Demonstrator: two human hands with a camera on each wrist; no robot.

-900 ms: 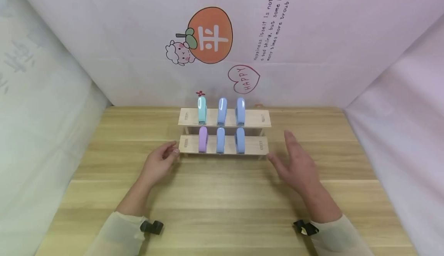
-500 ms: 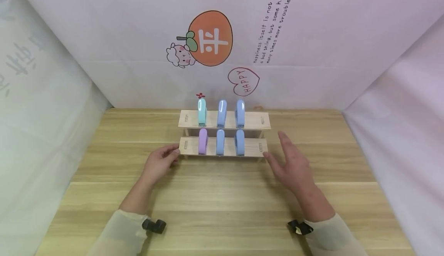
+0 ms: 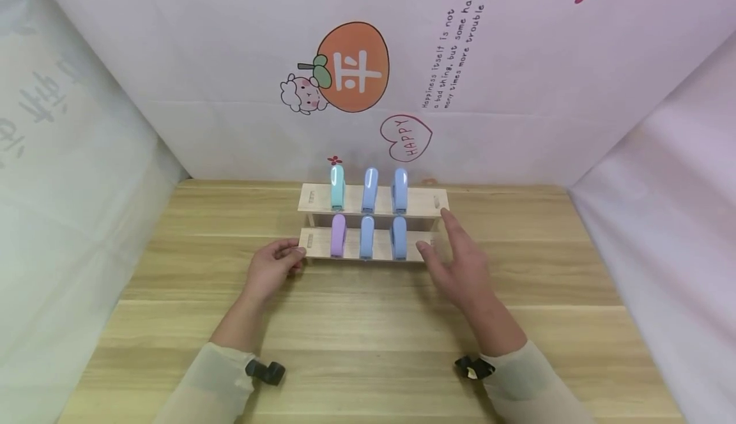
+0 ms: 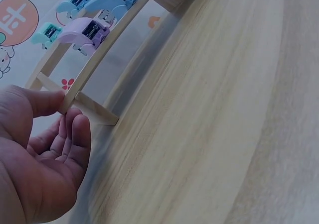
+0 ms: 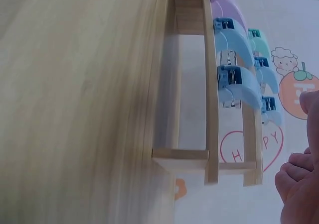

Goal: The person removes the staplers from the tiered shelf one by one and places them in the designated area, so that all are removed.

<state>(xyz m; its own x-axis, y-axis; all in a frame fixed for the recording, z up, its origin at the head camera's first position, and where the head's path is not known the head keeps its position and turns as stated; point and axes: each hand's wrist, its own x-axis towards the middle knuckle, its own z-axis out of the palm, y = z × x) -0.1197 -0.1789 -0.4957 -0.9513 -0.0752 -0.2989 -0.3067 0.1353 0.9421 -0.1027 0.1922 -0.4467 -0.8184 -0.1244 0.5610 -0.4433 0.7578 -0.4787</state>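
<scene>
A two-tier wooden rack (image 3: 310, 251) stands toward the back of the table. Its upper tier bears a mint-green stapler (image 3: 337, 188) and two blue ones, judging by their shape; on the lower tier are a purple stapler (image 3: 338, 235) and two more blue staplers (image 3: 366, 237). With thumb and fingers, my left hand (image 3: 270, 269) pinches the left end of the lower board, also plain in the left wrist view. My right hand (image 3: 462, 271) is by the rack's right end, fingers extended and holding nothing. In the right wrist view, that hand (image 5: 304, 179) shows only partly.
The wooden tabletop (image 3: 368, 334) runs out in front of the rack and to both sides. A white printed cloth (image 3: 506, 60) hangs right behind the rack. White cloth walls (image 3: 69, 175) close off the left and right sides.
My right hand has moved left and slightly forward, from beside the rack to over its right end. The left hand keeps its place at the left end. The staplers stay put.
</scene>
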